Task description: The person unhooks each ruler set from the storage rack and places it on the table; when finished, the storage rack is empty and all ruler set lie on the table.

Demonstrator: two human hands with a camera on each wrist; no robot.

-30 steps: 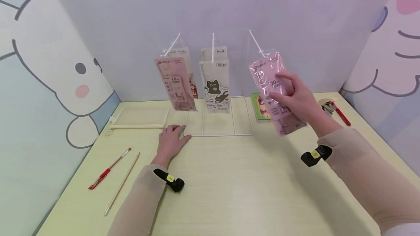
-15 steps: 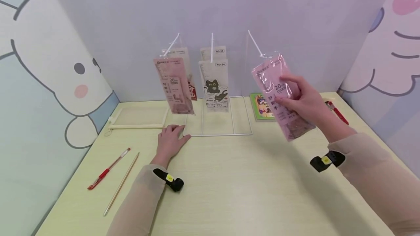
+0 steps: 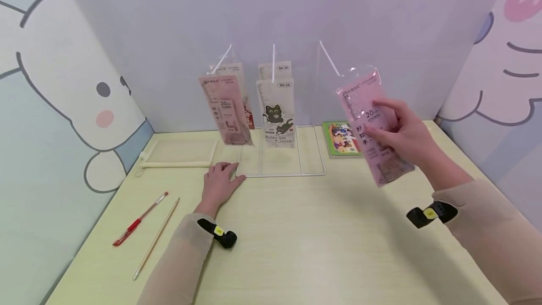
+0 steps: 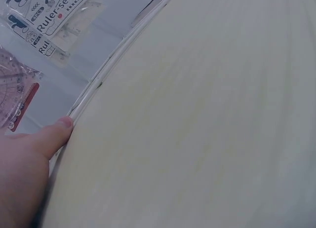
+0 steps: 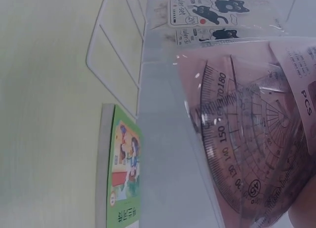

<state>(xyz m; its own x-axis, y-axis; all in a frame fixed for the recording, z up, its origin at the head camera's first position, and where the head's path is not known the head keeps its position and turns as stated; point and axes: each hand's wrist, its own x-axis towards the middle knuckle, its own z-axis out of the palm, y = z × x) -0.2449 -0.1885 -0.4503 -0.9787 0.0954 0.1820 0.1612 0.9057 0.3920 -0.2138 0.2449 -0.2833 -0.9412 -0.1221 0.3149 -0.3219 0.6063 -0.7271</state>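
Note:
My right hand (image 3: 408,133) pinches a pink ruler set pack (image 3: 363,102) between thumb and fingers, to the right of the rack. A clear protractor (image 5: 237,134) shows through the pack's plastic in the right wrist view. The pack's clear top flap is close to the tip of the right hook (image 3: 330,59); I cannot tell whether they touch. My left hand (image 3: 218,185) rests at the front left corner of the white wire rack (image 3: 281,175), its thumb (image 4: 59,132) touching the wire. Another pink pack (image 3: 226,107) and a white cat ruler set (image 3: 277,114) hang from the other hooks.
A pale zip pouch (image 3: 178,152) lies at the back left. Nearer on that side are a red pen (image 3: 137,221) and a wooden pencil (image 3: 156,239). A green picture book (image 3: 343,140) lies right of the rack, partly behind the held pack. Walls border the table's back and sides.
My right hand has moved right and slightly down with the pink pack, drawing it away from the right hook. The left hanging pack has swung slightly. My left hand has stayed in place.

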